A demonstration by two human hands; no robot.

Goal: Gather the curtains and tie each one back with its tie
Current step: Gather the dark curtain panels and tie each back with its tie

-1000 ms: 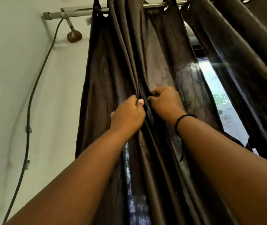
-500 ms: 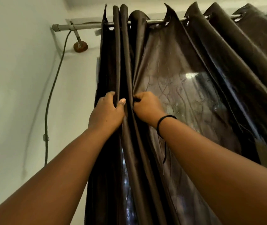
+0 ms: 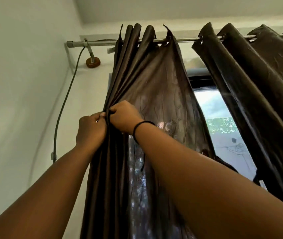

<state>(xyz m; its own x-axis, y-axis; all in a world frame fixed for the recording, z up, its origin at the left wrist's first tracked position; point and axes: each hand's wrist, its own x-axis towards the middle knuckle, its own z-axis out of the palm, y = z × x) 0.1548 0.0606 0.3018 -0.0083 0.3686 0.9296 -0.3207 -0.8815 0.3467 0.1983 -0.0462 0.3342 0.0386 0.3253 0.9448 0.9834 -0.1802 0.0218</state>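
At the left end of the rod (image 3: 185,39), the left curtain (image 3: 159,94) hangs bunched into tight folds, its free right edge slanting down past the window (image 3: 223,128). The left hand (image 3: 91,129) and right hand (image 3: 124,116) sit side by side, touching, each grip clenched on the same gathered pleats at the curtain's left side, thumbs pinching the fabric. A black cord (image 3: 141,128) circles the right wrist, one end dangling against the cloth.

Between this curtain and the right curtain (image 3: 258,87) a gap lays bare the rod and a strip of bright glass; the right curtain's folds slope away toward the upper right corner. Left of the gathered folds the wall (image 3: 25,83) is bare up to the rod's capped end, held by a bracket (image 3: 92,61). A grey cable (image 3: 63,104) runs down the wall from the rod end, just beside the left hand.
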